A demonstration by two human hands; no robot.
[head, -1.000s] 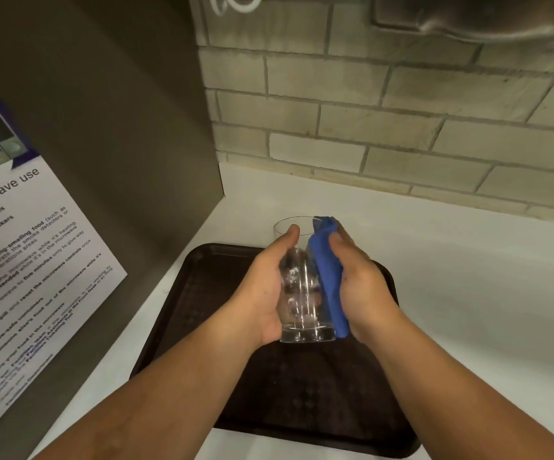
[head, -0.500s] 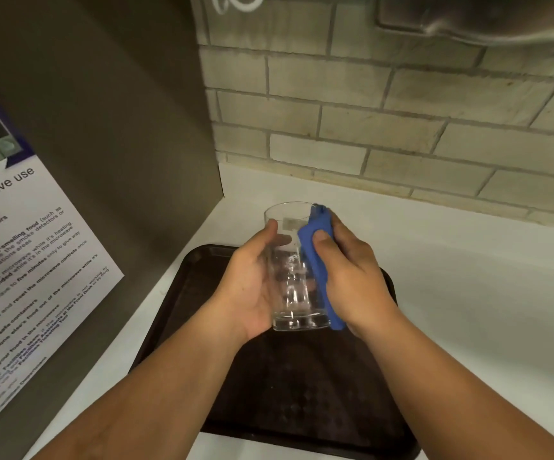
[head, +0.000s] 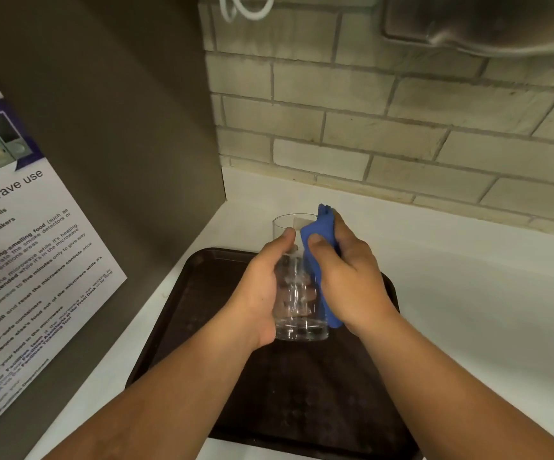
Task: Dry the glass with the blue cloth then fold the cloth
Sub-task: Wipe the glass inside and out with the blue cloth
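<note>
A clear drinking glass point(head: 297, 303) is held upright above a dark brown tray point(head: 305, 393). My left hand point(head: 259, 293) wraps the glass's left side, thumb near the rim. My right hand point(head: 348, 280) presses a bunched blue cloth point(head: 318, 234) against the glass's right side; the cloth runs from above the rim down to near the base. Most of the cloth is hidden between my palm and the glass.
The tray lies on a white counter point(head: 468, 310). A grey panel with a microwave-use notice point(head: 30, 277) rises on the left. A brick wall point(head: 385, 127) stands behind, with a metal fixture point(head: 484, 24) at the upper right.
My right hand has slid the blue cloth up along the glass's side, its top now poking above the rim. Both hands hold the glass slightly higher and farther back.
</note>
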